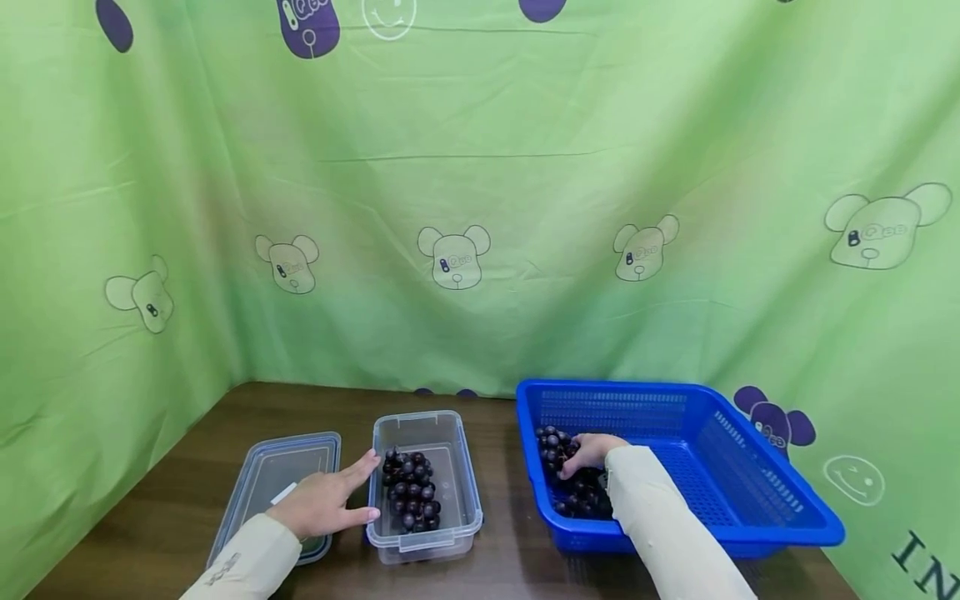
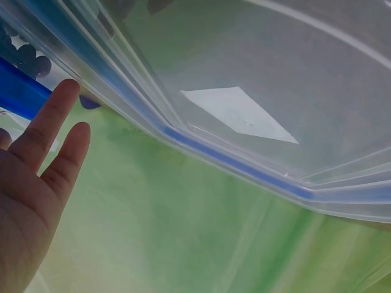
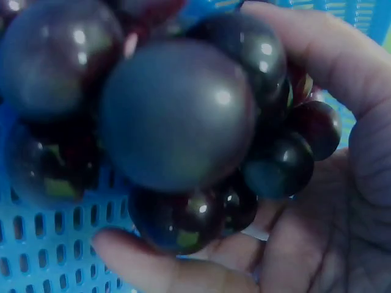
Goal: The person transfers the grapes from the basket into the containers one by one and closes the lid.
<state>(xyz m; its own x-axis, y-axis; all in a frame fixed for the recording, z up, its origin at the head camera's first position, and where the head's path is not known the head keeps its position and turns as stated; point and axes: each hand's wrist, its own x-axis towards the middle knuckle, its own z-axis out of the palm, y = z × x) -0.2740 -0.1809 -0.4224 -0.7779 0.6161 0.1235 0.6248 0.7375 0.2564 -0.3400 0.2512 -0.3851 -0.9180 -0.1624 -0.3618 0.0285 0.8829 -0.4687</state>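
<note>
My right hand (image 1: pixel 592 452) reaches into the left side of the blue plastic basket (image 1: pixel 693 467). In the right wrist view its fingers curl round a bunch of dark grapes (image 3: pixel 177 116). More dark grapes (image 1: pixel 585 500) lie beside it at the basket's near left. My left hand (image 1: pixel 326 500) has its fingers spread and straight, fingertips at the left rim of a clear plastic container (image 1: pixel 453 492). Inside that container, towards its left side, rests another bunch of grapes (image 1: pixel 411 492). The left wrist view shows part of the left hand (image 2: pixel 27 195), holding nothing.
A clear lid (image 1: pixel 300 458) with a blue seal lies left of the container, partly under the left forearm; a white label (image 2: pixel 238 113) is on it. All stand on a brown wooden table (image 1: pixel 498 467). A green printed cloth (image 1: pixel 465 333) hangs behind and at both sides.
</note>
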